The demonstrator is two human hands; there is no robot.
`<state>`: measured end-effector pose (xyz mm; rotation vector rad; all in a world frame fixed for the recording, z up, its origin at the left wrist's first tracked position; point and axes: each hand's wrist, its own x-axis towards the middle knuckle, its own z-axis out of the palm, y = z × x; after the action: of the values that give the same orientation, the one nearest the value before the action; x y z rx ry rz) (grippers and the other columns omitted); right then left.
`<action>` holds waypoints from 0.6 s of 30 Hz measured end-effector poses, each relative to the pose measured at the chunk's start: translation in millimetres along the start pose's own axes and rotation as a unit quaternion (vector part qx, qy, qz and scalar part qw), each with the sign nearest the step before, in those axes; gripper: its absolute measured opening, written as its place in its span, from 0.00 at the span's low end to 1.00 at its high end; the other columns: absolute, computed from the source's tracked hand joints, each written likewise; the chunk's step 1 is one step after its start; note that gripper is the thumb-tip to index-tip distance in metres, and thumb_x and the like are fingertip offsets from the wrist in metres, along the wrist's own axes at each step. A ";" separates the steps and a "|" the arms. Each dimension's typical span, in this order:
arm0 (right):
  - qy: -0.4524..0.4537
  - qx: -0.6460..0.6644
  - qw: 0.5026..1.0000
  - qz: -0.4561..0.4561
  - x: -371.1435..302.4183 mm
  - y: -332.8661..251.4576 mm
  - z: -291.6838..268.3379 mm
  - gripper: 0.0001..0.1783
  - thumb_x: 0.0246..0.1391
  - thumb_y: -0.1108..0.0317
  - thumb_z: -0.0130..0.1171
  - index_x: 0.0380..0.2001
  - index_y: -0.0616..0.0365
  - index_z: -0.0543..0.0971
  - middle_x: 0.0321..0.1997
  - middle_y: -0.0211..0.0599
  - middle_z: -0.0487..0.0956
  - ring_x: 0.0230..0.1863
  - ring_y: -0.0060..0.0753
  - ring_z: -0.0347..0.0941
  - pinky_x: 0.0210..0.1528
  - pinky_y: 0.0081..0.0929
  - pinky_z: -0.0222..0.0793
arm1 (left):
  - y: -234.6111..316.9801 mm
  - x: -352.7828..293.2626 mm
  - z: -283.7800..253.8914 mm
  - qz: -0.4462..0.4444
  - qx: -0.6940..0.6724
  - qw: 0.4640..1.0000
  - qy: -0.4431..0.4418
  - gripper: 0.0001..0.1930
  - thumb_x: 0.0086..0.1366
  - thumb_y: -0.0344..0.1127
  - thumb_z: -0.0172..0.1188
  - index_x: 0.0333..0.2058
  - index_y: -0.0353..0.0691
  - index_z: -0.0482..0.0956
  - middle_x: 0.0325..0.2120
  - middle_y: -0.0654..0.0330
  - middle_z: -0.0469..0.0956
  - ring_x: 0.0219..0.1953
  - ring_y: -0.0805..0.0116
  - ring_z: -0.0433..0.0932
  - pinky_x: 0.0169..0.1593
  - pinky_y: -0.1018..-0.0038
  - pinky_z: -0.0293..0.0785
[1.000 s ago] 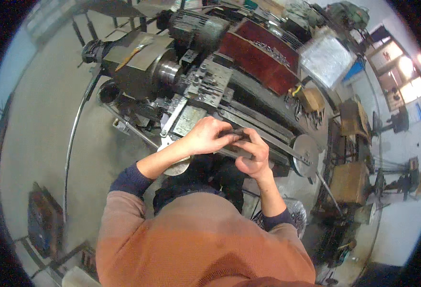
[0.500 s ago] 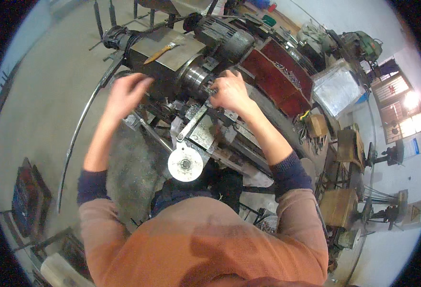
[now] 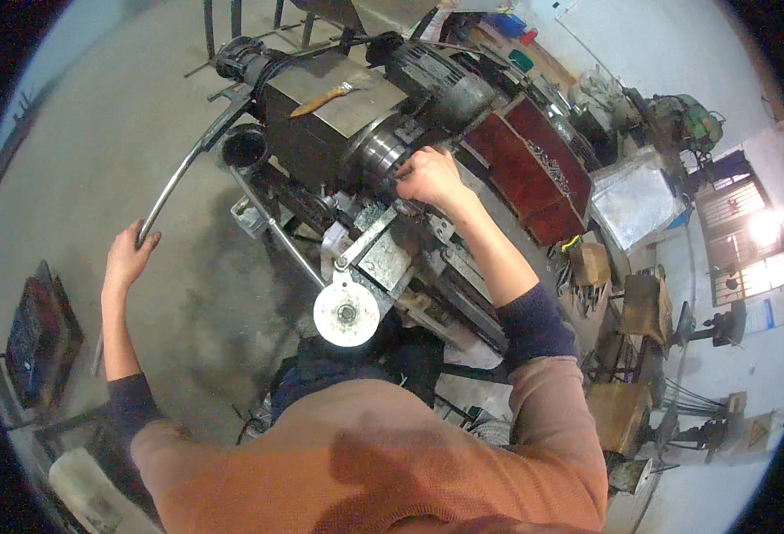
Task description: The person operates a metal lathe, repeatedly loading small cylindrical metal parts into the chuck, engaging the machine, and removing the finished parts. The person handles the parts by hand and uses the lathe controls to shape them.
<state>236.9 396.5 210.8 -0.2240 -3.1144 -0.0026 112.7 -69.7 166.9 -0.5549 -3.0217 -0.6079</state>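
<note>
My left hand (image 3: 128,254) is wrapped around a long metal lever (image 3: 171,182) that slants down from the lathe's far left end. At the front of the shiny round chuck (image 3: 381,153) is my right hand (image 3: 431,178), its fingers curled in against the chuck face. Whatever those fingers hold is hidden. Nearer to me, a pale round disc (image 3: 345,313) sits at the end of a flat arm on the lathe carriage (image 3: 383,258). A paintbrush with a wooden handle (image 3: 320,101) lies on top of the headstock (image 3: 356,111).
Right of the chuck stands a dark red tray (image 3: 516,191) holding small metal parts. Beyond it lies a silvery sheet-covered box (image 3: 634,191). A grey motor (image 3: 445,80) is behind the headstock. Cardboard boxes (image 3: 645,307) line the right side, and a dark stand (image 3: 40,338) is on the floor at left.
My left hand has moved down and left, from beside the headstock to the long lever, and has closed on it. My right hand stays at the chuck. The view has shifted slightly.
</note>
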 end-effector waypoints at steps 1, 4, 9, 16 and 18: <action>0.000 -0.012 1.000 -0.004 0.8 0.2 1.7 0.17 0.23 0.60 0.56 0.24 0.47 0.82 0.28 0.36 0.78 0.41 0.38 0.68 0.49 0.42 0.57 | -4.9 1.3 6.5 0.000 0.003 1.000 0.012 0.18 0.53 0.46 0.56 0.30 0.33 0.71 0.21 0.46 0.72 0.28 0.48 0.73 0.31 0.61 0.66; 0.006 -0.037 0.999 -0.020 6.8 4.7 9.7 0.17 0.23 0.60 0.57 0.25 0.48 0.82 0.26 0.36 0.77 0.40 0.38 0.68 0.47 0.41 0.59 | -22.9 14.1 20.3 0.001 0.035 0.999 0.017 0.17 0.51 0.43 0.58 0.29 0.33 0.70 0.23 0.45 0.73 0.30 0.46 0.72 0.33 0.59 0.66; 0.005 0.028 0.999 -0.043 3.9 9.0 8.8 0.19 0.24 0.63 0.56 0.29 0.51 0.81 0.28 0.38 0.77 0.39 0.41 0.68 0.43 0.34 0.63 | -23.3 29.7 21.6 -0.022 0.077 0.997 -0.004 0.15 0.49 0.38 0.59 0.32 0.34 0.72 0.27 0.45 0.74 0.34 0.47 0.72 0.37 0.58 0.68; 0.032 0.043 0.995 -0.082 6.8 12.2 12.7 0.18 0.24 0.65 0.56 0.26 0.58 0.79 0.26 0.41 0.77 0.34 0.44 0.69 0.39 0.34 0.65 | -96.9 114.4 -9.3 -0.112 0.265 0.956 0.054 0.09 0.50 0.30 0.51 0.30 0.39 0.76 0.30 0.51 0.76 0.35 0.53 0.75 0.37 0.63 0.71; -0.036 0.056 0.998 -0.018 9.2 9.1 9.7 0.18 0.26 0.61 0.58 0.28 0.51 0.80 0.32 0.44 0.77 0.49 0.52 0.66 0.52 0.52 0.57 | -132.7 161.4 -10.0 -0.126 0.288 0.949 0.036 0.08 0.51 0.30 0.49 0.30 0.39 0.75 0.31 0.52 0.76 0.36 0.52 0.75 0.37 0.62 0.71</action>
<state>228.9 406.8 201.3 -0.1705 -3.1762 0.1835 -84.8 -133.0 139.3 -0.1141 -2.9969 0.2626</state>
